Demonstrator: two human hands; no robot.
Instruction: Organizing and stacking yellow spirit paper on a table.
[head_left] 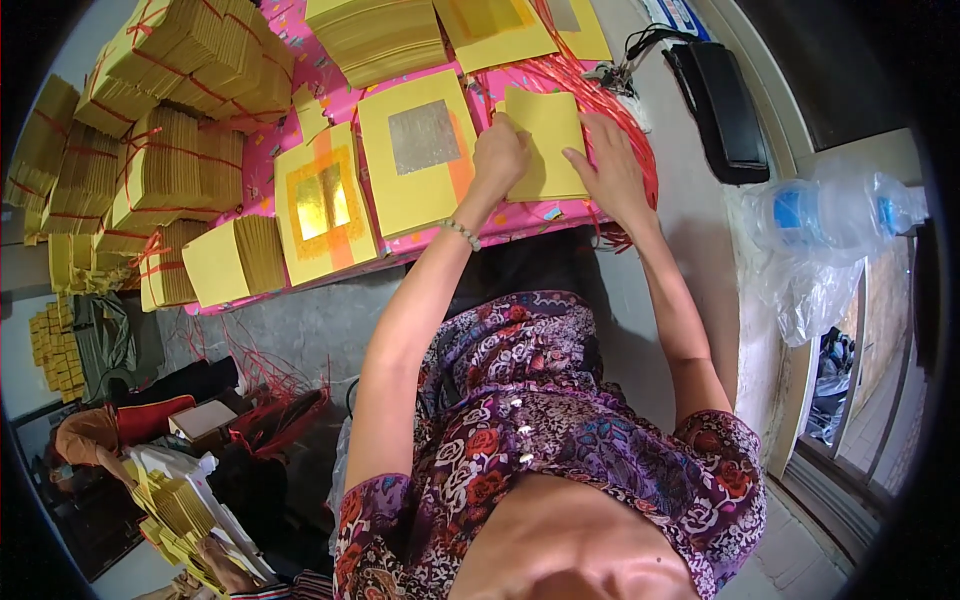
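Observation:
A folded sheet of yellow paper (548,150) lies in front of me on the pink table. My left hand (502,152), with a beaded bracelet at the wrist, has its fingers curled at the sheet's left edge and seems to grip it. On the right edge rests my right hand (612,168), thumb apart and fingers stretched out. Left of the sheet is yellow paper with a silver square (425,140). Beside that sits yellow paper with a gold square (322,203) and an orange stripe. Red plastic strings (630,110) run behind my right hand.
Bundles of yellow paper (175,165) tied with red string are piled at the left. More yellow stacks (385,45) stand at the far side. A black case (722,110) and a plastic bottle (820,215) are at the right. Another person's hand (225,565) shows at lower left.

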